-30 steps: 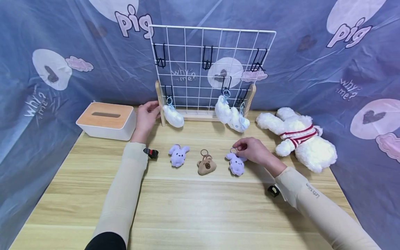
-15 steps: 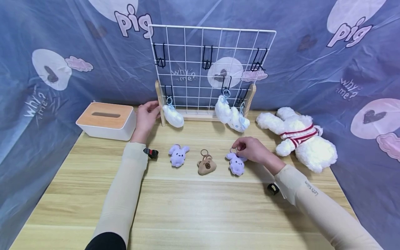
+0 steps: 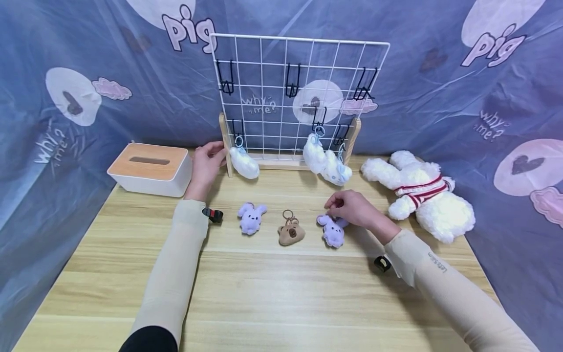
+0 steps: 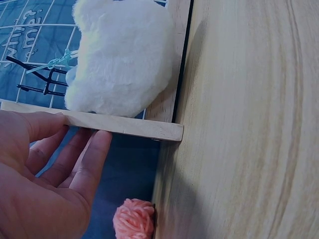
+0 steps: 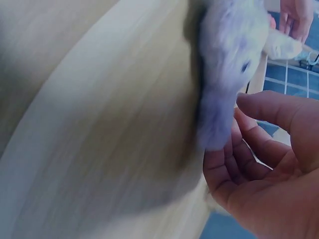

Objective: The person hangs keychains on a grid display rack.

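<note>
At the rack's left side, my left hand (image 3: 208,164) pinches the wooden post (image 4: 124,124) of the white wire grid rack (image 3: 286,87) between thumb and fingers. My right hand (image 3: 355,210) is at the top of the right-hand purple bunny keychain (image 3: 333,233), thumb and fingertips pinching it by its ring end; the ring itself is mostly hidden by the fingers. The bunny lies on the table. A brown bear keychain (image 3: 291,232) and another purple bunny keychain (image 3: 250,219) lie in a row to its left.
White plush keychains hang from the rack's lower black hooks, one at left (image 3: 244,164) and two at right (image 3: 313,154). A tissue box (image 3: 149,168) stands left of the rack, a large white plush toy (image 3: 422,195) lies at right. A pink yarn ball (image 4: 133,219) is below the post.
My right hand has shifted slightly up and left at the bunny's top, and its ring no longer shows. The left hand stays on the post.
</note>
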A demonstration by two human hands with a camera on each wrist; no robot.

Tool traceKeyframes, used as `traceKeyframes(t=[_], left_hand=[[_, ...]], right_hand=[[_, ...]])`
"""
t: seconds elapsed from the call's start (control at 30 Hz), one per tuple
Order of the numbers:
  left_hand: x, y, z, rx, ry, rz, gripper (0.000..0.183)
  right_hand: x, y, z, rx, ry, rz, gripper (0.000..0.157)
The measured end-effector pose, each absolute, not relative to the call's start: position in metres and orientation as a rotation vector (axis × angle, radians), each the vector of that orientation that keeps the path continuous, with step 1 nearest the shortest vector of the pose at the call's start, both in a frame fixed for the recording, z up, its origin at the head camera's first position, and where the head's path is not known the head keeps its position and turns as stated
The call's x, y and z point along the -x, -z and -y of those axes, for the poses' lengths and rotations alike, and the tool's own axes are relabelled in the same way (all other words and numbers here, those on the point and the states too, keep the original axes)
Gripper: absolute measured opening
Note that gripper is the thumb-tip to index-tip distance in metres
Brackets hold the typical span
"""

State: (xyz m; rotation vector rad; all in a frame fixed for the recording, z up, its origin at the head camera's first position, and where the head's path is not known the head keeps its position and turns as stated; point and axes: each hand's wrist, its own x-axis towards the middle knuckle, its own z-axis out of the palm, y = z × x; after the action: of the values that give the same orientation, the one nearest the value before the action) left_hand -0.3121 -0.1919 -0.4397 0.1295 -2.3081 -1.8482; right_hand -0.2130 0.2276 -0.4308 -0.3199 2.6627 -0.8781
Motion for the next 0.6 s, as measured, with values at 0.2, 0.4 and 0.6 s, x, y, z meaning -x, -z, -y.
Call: traceKeyframes(t=[0.2, 0.4, 0.6], left_hand=[[0.312, 0.439, 0.191, -0.122, 1.856, 2.315, 0.038], [0.312, 0.438, 0.191, -0.113, 1.846, 2.331, 0.038], [0.311, 0.438, 0.193, -0.14, 1.849, 2.329, 0.038]], right_hand=[[0.211, 0.428, -0.216, 0.312, 0.885, -2.613, 0.016], [0.208, 0.427, -0.215, 0.298, 0.849, -2.587, 0.019], [0.202, 0.423, -0.212, 0.312, 0.836, -2.587, 0.018]])
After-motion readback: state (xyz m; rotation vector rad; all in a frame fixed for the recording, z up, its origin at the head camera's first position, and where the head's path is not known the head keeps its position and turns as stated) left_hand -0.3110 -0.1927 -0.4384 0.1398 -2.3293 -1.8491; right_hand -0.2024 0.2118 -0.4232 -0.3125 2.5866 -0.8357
